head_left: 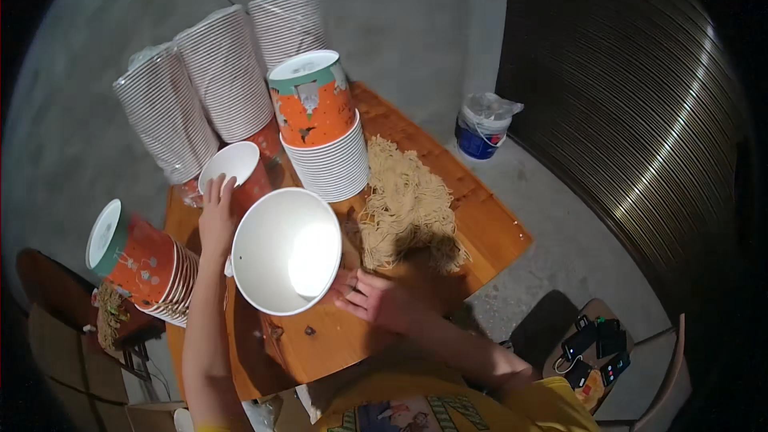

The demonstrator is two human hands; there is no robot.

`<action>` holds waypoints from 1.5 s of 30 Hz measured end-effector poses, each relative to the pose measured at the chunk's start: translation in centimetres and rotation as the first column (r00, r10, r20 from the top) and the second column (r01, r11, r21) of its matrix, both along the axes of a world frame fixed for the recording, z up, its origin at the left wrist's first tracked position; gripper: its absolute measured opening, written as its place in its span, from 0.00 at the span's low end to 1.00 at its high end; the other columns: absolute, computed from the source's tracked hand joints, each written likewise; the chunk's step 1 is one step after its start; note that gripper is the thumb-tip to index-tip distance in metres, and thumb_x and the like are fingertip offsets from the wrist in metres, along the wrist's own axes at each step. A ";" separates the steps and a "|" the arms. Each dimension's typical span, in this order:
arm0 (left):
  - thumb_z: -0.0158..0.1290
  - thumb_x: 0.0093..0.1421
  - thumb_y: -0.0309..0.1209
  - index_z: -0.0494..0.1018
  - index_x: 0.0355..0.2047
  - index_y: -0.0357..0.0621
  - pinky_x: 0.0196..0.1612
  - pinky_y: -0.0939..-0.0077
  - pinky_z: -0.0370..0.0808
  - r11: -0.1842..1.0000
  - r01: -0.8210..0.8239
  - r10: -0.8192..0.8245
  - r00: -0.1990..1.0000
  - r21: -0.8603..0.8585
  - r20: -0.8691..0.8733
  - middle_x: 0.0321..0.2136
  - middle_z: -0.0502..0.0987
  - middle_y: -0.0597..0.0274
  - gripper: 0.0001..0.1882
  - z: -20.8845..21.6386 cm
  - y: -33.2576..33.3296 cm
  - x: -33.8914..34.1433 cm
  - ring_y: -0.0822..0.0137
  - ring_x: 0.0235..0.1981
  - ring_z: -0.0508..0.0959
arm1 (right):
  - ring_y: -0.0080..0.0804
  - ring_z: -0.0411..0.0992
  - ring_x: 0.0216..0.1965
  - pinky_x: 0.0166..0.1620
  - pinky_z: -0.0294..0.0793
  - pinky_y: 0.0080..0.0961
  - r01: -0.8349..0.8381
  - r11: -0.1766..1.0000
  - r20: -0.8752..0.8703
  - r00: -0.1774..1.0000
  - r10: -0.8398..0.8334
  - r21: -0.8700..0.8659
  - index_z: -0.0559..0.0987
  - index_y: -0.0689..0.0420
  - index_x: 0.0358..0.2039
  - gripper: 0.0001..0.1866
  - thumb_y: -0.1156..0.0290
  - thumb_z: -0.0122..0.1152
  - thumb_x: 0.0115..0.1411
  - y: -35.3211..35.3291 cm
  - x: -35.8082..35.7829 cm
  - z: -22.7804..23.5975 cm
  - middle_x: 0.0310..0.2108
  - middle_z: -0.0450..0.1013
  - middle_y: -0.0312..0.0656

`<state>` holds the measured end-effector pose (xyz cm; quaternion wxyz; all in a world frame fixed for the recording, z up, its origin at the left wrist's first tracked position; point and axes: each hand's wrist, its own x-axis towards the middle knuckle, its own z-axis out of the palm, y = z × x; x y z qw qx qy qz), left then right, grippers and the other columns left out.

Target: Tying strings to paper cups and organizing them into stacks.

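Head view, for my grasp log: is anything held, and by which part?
Cannot tell: left hand at near rim of the open red tub; right hand at right side of the white tub.

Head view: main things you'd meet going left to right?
Tilted stack of orange paper buckets → left hand → open white-lined paper bucket → heap of tangled beige strands → blue-and-white pail → ribbed metal shutter.
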<state>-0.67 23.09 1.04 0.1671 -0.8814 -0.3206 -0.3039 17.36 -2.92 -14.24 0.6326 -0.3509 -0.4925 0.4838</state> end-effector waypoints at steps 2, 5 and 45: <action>0.44 0.57 0.20 0.66 0.51 0.39 0.54 0.65 0.67 0.983 0.149 -0.117 0.959 -0.109 0.258 0.53 0.66 0.52 0.19 1.9 -2.5 -0.8 0.53 0.56 0.66 | 0.31 0.67 0.46 0.58 0.64 0.27 -0.199 0.763 0.720 -0.254 -0.646 0.615 0.71 0.55 0.50 0.19 0.73 0.47 0.57 -1.2 0.6 3.9 0.39 0.68 0.37; 0.46 0.61 0.27 0.69 0.45 0.35 0.51 0.68 0.66 0.902 0.369 -0.196 0.814 -0.225 0.548 0.43 0.72 0.52 0.13 5.3 -11.4 -1.4 0.54 0.47 0.71 | 0.32 0.67 0.47 0.57 0.65 0.29 -0.156 0.785 0.753 -0.225 -0.619 0.599 0.71 0.55 0.49 0.19 0.72 0.46 0.57 -1.3 0.8 3.4 0.42 0.69 0.38; 0.54 0.47 0.23 0.76 0.41 0.46 0.49 0.58 0.68 0.906 0.357 -0.264 0.897 -0.228 0.355 0.43 0.70 0.54 0.18 -5.6 -27.3 -2.4 0.50 0.49 0.71 | 0.38 0.69 0.39 0.41 0.70 0.38 0.206 0.719 0.748 -0.195 -0.635 0.664 0.76 0.54 0.26 0.11 0.67 0.64 0.40 0.3 6.9 5.9 0.32 0.70 0.36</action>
